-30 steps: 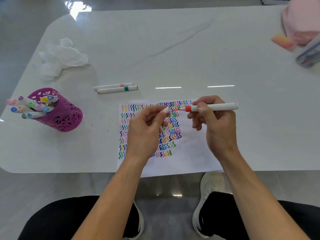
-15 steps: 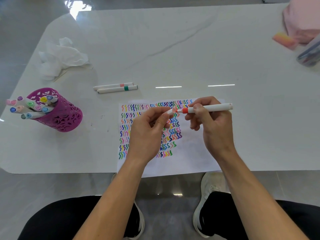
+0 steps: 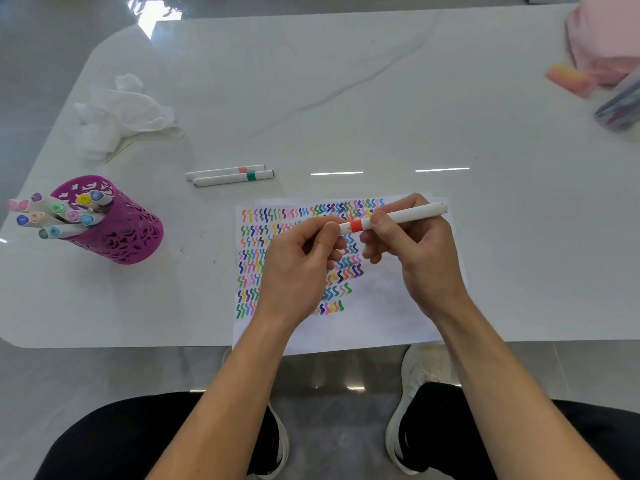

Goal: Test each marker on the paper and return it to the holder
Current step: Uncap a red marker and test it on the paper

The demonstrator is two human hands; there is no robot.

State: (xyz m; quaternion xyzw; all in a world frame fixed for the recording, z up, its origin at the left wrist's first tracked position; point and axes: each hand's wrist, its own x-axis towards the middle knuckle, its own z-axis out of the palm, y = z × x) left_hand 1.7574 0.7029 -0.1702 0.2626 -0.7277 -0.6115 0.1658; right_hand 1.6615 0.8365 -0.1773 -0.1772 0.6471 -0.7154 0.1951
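- Your right hand point(image 3: 415, 251) grips the orange-banded marker point(image 3: 401, 216). Thumb and forefinger curl round the white barrel just right of the orange band, and the other fingers are tucked underneath.
- Your left hand point(image 3: 298, 261) comes in from the other side. Thumb and forefinger pinch the marker's white end just left of the band, and the remaining fingers are curled below.
- The marker sits above the paper point(image 3: 388, 306), nearly level. Its far end is tipped up and to the right, and only your two hands touch it.
- The paper lies at the near edge of the table point(image 3: 346, 98), its lower edge just overhanging. Rows of coloured squiggles fill the top and left, and the lower right is bare.
- The magenta holder point(image 3: 128, 233) stands well off to the left, with a bunch of capped markers point(image 3: 59, 216) poking out of its mouth.
- Two more white markers lie side by side beyond the paper: the pink-banded marker point(image 3: 225, 170) behind and the green-banded marker point(image 3: 235, 178) in front.
- A crumpled white tissue point(image 3: 121, 112) sits at the far left.
- At the far right there is a pink bundle point(image 3: 606, 39), an orange-pink block point(image 3: 568, 79) beside it and a clear case point(image 3: 620, 105) at the frame's edge, all blurred.
- Below the table edge, you can see your dark-clad legs and white shoes point(image 3: 420, 372).
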